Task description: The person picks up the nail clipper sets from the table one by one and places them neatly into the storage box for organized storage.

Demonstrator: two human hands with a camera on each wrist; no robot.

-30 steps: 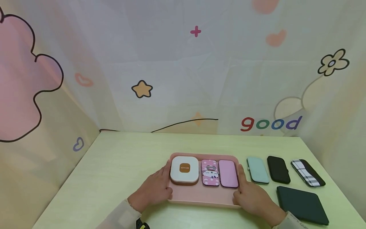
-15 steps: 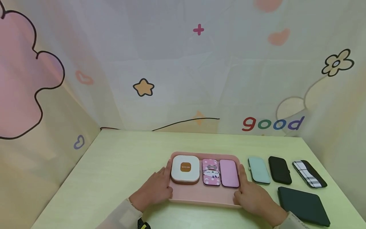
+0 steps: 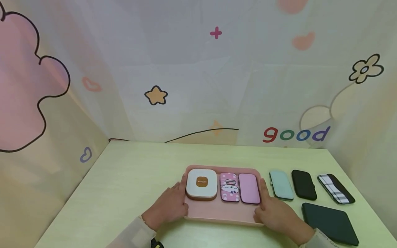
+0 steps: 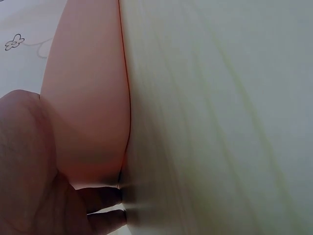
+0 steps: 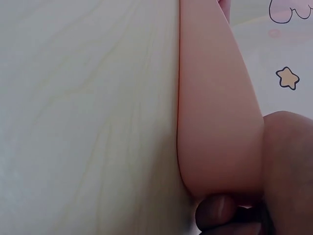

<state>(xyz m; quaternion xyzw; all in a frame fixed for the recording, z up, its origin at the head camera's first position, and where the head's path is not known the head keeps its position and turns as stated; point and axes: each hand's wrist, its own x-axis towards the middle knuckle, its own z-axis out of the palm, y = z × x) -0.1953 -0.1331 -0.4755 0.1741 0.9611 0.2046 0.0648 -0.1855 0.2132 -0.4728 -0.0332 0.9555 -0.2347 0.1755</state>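
Observation:
In the head view a shallow pink tray (image 3: 221, 212) lies on the table. My left hand (image 3: 169, 205) holds its left end, and my right hand (image 3: 277, 212) holds its right end. Both wrist views show the tray's pink outer wall (image 4: 93, 98), with fingers bent against its end and the thumb side up by the rim. Along the tray's back half sit a square white case (image 3: 201, 189) with a brown label, a slim pink cartoon-print case (image 3: 230, 193) and a plain pink case (image 3: 249, 188). Parts of the fingers are hidden by the tray.
Right of the tray lie a mint-green case (image 3: 281, 185), a black case (image 3: 304, 185) and a black-and-plaid case (image 3: 336, 188). A larger dark green flat case (image 3: 330, 224) lies in front of them, close to my right wrist. A printed curtain (image 3: 192, 69) hangs behind the table (image 3: 130, 179).

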